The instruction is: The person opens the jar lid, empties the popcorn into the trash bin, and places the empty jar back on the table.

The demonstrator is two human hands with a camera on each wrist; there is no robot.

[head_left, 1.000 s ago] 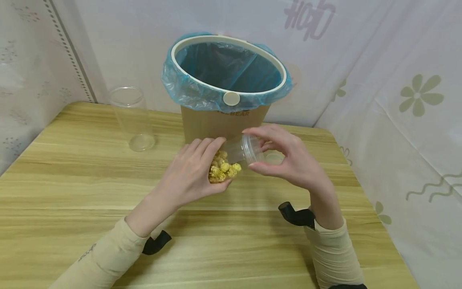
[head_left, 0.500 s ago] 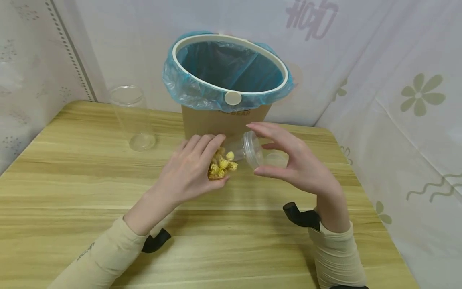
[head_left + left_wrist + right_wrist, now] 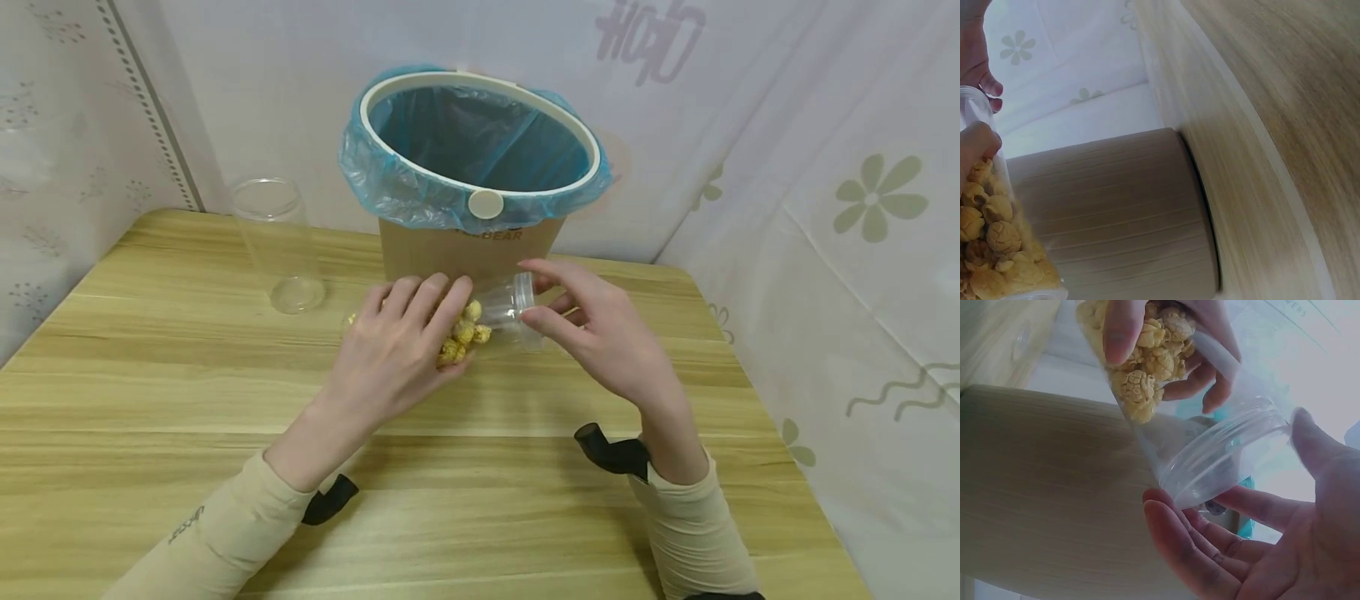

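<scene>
My left hand point(image 3: 397, 350) grips a clear plastic jar point(image 3: 491, 300) that lies sideways above the table. Yellow popcorn point(image 3: 461, 337) fills the part of it under that hand. At the jar's right end is a ridged clear screw lid point(image 3: 1229, 447). My right hand point(image 3: 600, 333) holds this lid by its edge. In the right wrist view, the thumb lies on one side of it and the fingertips on the other. The left wrist view has the popcorn point(image 3: 1000, 237) packed towards the jar's base.
A beige bin point(image 3: 465, 254) with a blue liner bag point(image 3: 375, 196) under its white rim stands just behind my hands. To the left, a clear jar point(image 3: 277, 250) without a lid stands upright on the wooden table point(image 3: 450, 517). Patterned cloth surrounds the table.
My right hand spread its fingers and moved slightly right, then came back left and closed on the lid again. The jar turned a little, and the popcorn inside shifted.
</scene>
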